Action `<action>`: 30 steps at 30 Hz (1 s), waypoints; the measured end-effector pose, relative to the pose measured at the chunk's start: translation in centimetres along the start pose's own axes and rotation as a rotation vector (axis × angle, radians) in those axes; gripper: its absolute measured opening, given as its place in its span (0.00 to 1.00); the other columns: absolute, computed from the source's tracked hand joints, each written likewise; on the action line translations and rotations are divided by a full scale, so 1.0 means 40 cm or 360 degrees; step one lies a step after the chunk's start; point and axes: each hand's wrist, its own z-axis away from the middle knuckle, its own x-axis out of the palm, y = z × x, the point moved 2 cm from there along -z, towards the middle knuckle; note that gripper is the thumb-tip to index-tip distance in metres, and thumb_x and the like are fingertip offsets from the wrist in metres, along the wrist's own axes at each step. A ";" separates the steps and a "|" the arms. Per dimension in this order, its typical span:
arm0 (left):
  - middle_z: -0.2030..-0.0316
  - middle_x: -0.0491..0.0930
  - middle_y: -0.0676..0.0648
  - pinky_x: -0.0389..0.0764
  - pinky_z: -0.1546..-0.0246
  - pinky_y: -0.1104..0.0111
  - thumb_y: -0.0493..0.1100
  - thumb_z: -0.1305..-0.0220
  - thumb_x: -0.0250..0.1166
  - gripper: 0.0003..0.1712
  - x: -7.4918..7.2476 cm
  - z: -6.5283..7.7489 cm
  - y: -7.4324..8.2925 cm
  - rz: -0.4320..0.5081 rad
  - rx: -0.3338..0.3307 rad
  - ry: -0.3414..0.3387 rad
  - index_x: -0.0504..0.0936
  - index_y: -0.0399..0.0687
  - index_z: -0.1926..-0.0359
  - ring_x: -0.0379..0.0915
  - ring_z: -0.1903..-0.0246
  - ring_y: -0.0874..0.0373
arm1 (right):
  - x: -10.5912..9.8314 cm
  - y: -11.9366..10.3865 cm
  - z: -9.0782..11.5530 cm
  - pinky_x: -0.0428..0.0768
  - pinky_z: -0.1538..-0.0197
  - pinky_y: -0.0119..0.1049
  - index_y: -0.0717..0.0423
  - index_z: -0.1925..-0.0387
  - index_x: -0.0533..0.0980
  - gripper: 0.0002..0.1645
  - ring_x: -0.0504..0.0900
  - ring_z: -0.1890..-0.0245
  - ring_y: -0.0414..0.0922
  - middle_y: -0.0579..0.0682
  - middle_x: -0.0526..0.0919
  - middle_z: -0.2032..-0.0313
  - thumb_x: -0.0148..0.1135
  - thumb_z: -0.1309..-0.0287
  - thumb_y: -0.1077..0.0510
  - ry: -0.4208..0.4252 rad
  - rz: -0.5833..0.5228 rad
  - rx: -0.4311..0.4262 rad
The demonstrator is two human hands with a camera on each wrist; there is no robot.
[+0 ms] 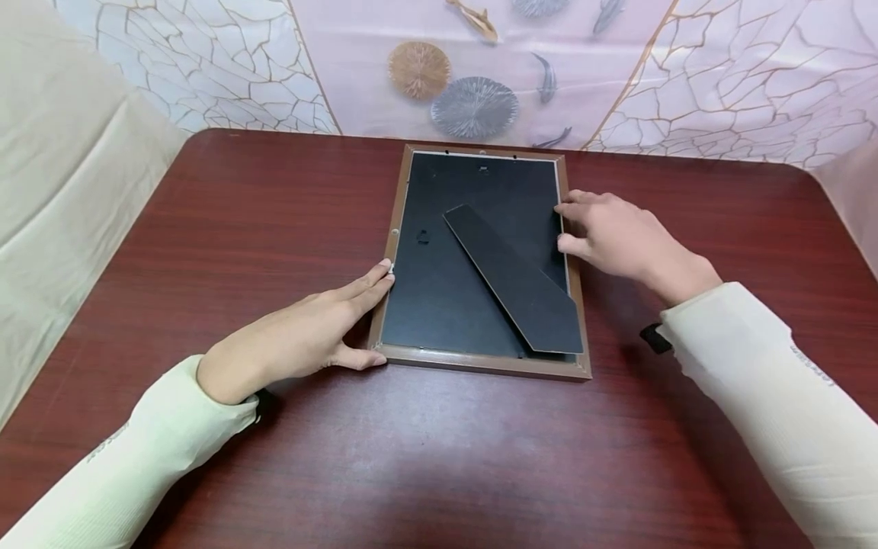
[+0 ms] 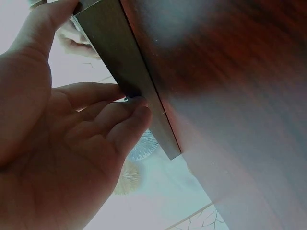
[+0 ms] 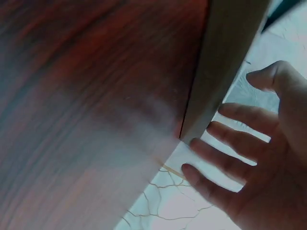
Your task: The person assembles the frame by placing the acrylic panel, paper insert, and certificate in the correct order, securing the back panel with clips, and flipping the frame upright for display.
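A brown picture frame (image 1: 480, 364) lies face down on the table, its black backing board (image 1: 432, 305) facing up. A black easel stand (image 1: 514, 282) slants across the board, its wide end at the lower right corner. My left hand (image 1: 309, 328) is at the frame's left side, fingertips touching the edge and thumb by the near left corner. In the left wrist view, the fingers (image 2: 132, 117) rest along the frame's side wall (image 2: 120, 52). My right hand (image 1: 617, 232) reaches over the right edge with loosely bent fingers, which appear spread beside the frame (image 3: 220, 62) in the right wrist view.
The dark red wooden table (image 1: 274, 198) extends around the frame. Behind it hangs a patterned backdrop (image 1: 370, 69) with fish and round leaf shapes. Pale cloth (image 1: 55, 191) drapes at the left side. Small dark tabs and a hanging loop (image 1: 423, 237) show on the backing.
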 end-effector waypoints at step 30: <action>0.16 0.42 0.41 0.70 0.27 0.48 0.54 0.34 0.74 0.57 -0.003 0.001 0.001 0.0003 0.0006 0.0017 0.51 0.37 0.18 0.62 0.23 0.41 | -0.045 0.015 -0.243 0.56 0.20 0.61 0.53 0.16 0.52 0.41 0.57 0.20 0.64 0.64 0.58 0.20 0.50 0.24 0.52 -0.0185 -0.0335 0.0069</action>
